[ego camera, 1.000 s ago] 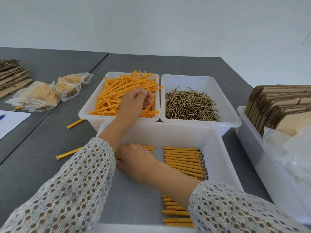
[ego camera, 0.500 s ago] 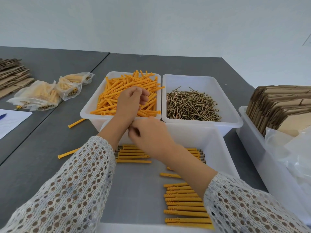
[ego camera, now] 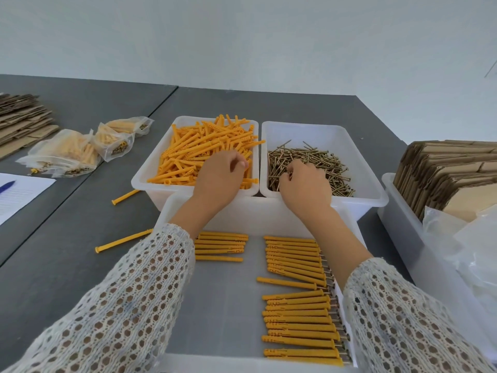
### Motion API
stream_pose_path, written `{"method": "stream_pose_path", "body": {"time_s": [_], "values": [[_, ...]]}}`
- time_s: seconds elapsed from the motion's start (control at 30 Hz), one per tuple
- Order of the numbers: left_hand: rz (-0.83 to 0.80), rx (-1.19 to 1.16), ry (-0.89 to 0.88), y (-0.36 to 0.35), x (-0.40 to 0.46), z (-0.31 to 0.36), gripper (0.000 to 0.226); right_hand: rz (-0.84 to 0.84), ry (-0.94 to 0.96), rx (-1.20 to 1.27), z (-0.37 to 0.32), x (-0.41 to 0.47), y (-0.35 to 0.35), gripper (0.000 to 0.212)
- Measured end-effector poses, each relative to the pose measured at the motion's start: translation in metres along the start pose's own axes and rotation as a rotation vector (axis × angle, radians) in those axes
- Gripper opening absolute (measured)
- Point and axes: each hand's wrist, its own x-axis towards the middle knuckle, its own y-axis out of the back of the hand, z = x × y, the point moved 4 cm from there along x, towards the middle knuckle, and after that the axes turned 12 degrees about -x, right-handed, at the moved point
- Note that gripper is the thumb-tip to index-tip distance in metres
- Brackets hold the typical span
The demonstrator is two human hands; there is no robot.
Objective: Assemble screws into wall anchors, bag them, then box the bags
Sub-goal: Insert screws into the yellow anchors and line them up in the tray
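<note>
- The left hand (ego camera: 217, 179) reaches into the white bin (ego camera: 150, 170) of loose orange wall anchors (ego camera: 207, 146) at the middle of the bench (ego camera: 67, 265), fingers curled down into the pile; whether they grip an anchor cannot be told.
- The right hand (ego camera: 305, 184) is in the neighbouring white bin (ego camera: 360, 162) of brass-coloured screws (ego camera: 309, 160), fingers curled into the heap; whether they hold a screw cannot be told.
- The two bins stand side by side, touching, toward the far edge of the bench.
- A larger white tray (ego camera: 242, 364) sits at the near edge, directly in front of both bins; both forearms in white open-knit sleeves (ego camera: 129, 305) cross over it.
- In the tray, assembled anchors with screws (ego camera: 298, 316) lie in a column along its right side, screw heads pointing right; one lies slightly askew midway.
- A short row of anchors (ego camera: 220, 246) lies in the tray's far left part, partly under the left sleeve.
- Two single anchors (ego camera: 122, 241) lie on the bare bench left of the tray.
- Filled clear bags (ego camera: 72, 154) rest near the left edge, beside flat cardboard (ego camera: 21, 122) and a sheet of paper (ego camera: 18, 195).
- At the right edge, another white bin (ego camera: 403, 224) holds folded cardboard boxes (ego camera: 451, 173) and clear plastic bags (ego camera: 473, 251).
</note>
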Motion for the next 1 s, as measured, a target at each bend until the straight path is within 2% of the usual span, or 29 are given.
{"method": "stream_pose_path", "body": {"time_s": [0.13,0.2,0.4,1.0], "values": [[-0.036,0.396,-0.035,-0.0113,-0.0029,-0.0025,0.021,-0.227,0.041,-0.106,-0.0006,0.0068,-0.0117,0.048],[-0.045,0.454,0.012,-0.0115,-0.0028,-0.0032,0.025,-0.278,0.062,-0.106,-0.0001,0.0084,-0.0129,0.046],[-0.071,0.469,0.052,-0.0113,-0.0039,-0.0031,0.031,-0.27,0.092,-0.079,0.0,0.008,-0.0124,0.036],[-0.082,0.462,0.078,-0.012,-0.0026,-0.0076,0.035,-0.182,0.04,-0.029,0.0006,0.0052,-0.0099,0.034]]}}
